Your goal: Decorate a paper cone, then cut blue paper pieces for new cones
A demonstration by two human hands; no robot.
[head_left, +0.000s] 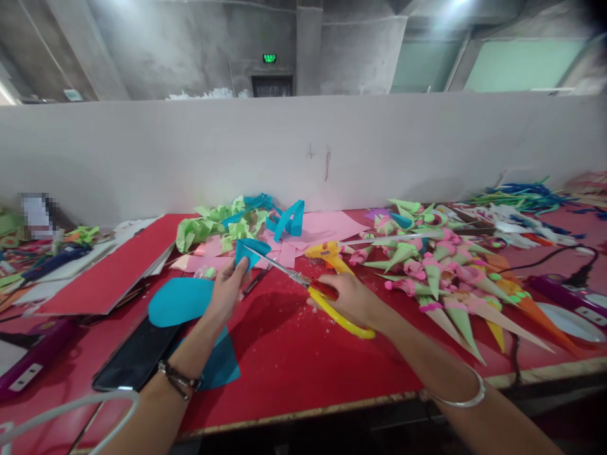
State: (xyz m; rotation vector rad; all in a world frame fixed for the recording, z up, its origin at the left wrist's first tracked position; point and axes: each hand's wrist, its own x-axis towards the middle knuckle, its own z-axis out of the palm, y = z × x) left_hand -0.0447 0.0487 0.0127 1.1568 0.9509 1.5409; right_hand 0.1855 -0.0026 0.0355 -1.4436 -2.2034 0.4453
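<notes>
My left hand [230, 284] pinches a small piece of blue felt-like sheet [251, 249] above the red table. In my right hand [348, 297] is a pair of scissors [339, 313] with yellow and red handles, its blades reaching left to the blue piece. A rounded blue cutout [180, 302] lies left of my left wrist, partly over a black phone [137, 354]. Another blue sheet [222, 360] rests under my left forearm. Just beyond my right hand lies a yellow glue gun [329, 253] with a clear glue stick in its back.
Green scraps [199, 230] and pink sheets [327, 227] lie at the back. Many small green-and-pink cones [431, 275] are heaped at right, near a purple power strip [569, 297]. A red board [114, 265] lies at left. A white partition [237, 151] stands behind the table.
</notes>
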